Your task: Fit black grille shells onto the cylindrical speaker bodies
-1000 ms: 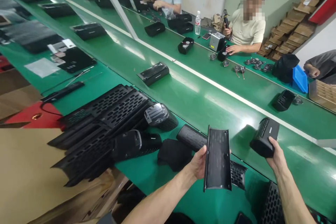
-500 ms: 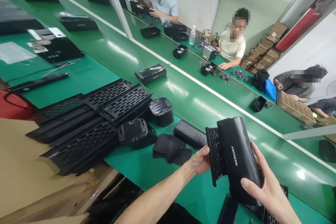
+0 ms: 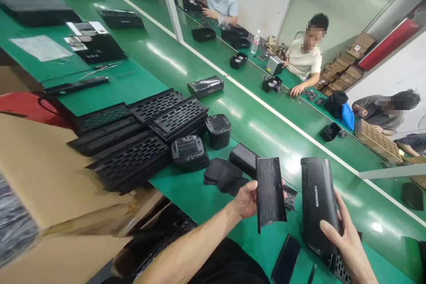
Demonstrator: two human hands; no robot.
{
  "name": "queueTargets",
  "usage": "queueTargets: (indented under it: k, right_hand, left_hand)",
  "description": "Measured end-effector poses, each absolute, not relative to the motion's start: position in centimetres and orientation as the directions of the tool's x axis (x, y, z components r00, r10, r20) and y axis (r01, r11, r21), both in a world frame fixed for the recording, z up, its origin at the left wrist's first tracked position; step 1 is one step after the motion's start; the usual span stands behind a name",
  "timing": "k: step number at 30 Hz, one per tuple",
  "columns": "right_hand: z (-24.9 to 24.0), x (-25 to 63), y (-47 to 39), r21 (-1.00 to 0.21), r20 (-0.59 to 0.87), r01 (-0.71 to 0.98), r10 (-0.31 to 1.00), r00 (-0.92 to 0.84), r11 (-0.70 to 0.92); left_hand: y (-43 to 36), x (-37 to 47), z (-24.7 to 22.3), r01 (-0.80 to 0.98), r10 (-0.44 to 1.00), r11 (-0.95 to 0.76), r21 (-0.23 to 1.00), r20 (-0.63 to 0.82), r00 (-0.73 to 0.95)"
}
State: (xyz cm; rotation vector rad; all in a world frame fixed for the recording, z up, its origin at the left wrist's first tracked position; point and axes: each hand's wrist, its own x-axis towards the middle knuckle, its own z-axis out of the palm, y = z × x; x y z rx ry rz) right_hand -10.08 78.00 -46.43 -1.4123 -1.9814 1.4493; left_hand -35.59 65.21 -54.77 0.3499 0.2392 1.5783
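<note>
My left hand (image 3: 248,199) grips a curved black plastic panel (image 3: 270,193), its smooth face toward me. To the right, my right hand (image 3: 348,233) is closed around a black speaker housing (image 3: 317,199) marked MERKURY, held upright with a slight tilt. The panel and the housing are apart, with a gap between them. Behind the panel, part of a perforated black piece (image 3: 290,197) shows. A dark cloth-like piece (image 3: 224,175) and a rounded black housing (image 3: 244,157) lie on the green table just beyond my left hand.
Stacked perforated black panels (image 3: 163,111) and two black housings (image 3: 189,153) stand at left. A phone (image 3: 286,257) lies near my lap. Beyond runs a green conveyor belt (image 3: 213,111), with co-workers seated across it. An open cardboard box (image 3: 43,164) is at lower left.
The panel has come away from beside the MERKURY housing and turned to show its smooth face. My right hand has shifted slightly right with the housing. The view has swung left.
</note>
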Motion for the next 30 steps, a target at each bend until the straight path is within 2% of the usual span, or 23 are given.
queueTargets:
  k: [4,9,12,14,16,18,19,21,23,26,30]
  right_hand:
    - [-53.7,-8.1,74.3,-0.766,-0.207,0.57,0.725,-0.657,0.298]
    - [-64.1,-8.1,69.0,-0.619,-0.196,0.544,0.559,-0.806,0.567]
    - [-68.5,-8.3,66.8,-0.517,-0.141,0.543,0.559,-0.817,0.662]
    - [-69.7,-8.2,66.2,-0.505,-0.142,0.565,0.583,-0.8,0.652]
    - [-69.3,-8.1,66.6,-0.558,-0.182,0.574,0.587,-0.789,0.599]
    - [-67.1,-8.4,67.9,-0.68,-0.2,0.546,0.592,-0.781,0.49]
    - [-65.4,-8.8,68.8,-0.752,-0.196,0.518,0.613,-0.766,0.407]
    - [-61.4,-10.0,70.5,-0.888,-0.173,0.427,0.735,-0.655,0.172]
    - [-57.3,-11.8,71.6,-0.962,-0.17,0.271,0.819,-0.548,-0.018]
    - [-53.1,-14.6,71.8,-0.969,-0.141,0.249,0.823,-0.551,0.0]
    - [-51.7,-16.6,71.1,-0.95,-0.122,0.308,0.843,-0.524,0.054]
  left_hand:
    - [63.1,-36.8,-54.8,-0.92,0.995,-0.102,0.377,0.059,-0.086]
    - [62.2,-36.7,-55.3,-0.913,0.998,-0.059,0.404,0.018,-0.056]
    - [62.4,-35.7,-55.6,-0.91,0.999,-0.031,0.413,-0.002,-0.034]
    - [62.5,-35.1,-55.7,-0.915,1.0,-0.01,0.404,-0.015,-0.017]
    - [62.6,-34.5,-55.8,-0.917,1.0,0.002,0.399,-0.018,-0.005]
    - [62.6,-34.1,-55.7,-0.912,1.0,0.019,0.409,-0.023,0.011]
    - [62.6,-33.8,-55.7,-0.907,0.999,0.028,0.42,-0.029,0.018]
    - [62.6,-33.4,-55.6,-0.894,0.999,0.048,0.446,-0.042,0.033]
    - [62.7,-33.0,-55.5,-0.883,0.998,0.062,0.465,-0.056,0.041]
    - [62.9,-32.4,-55.3,-0.875,0.996,0.083,0.476,-0.07,0.056]
    - [63.0,-31.8,-55.0,-0.862,0.993,0.113,0.494,-0.079,0.085]
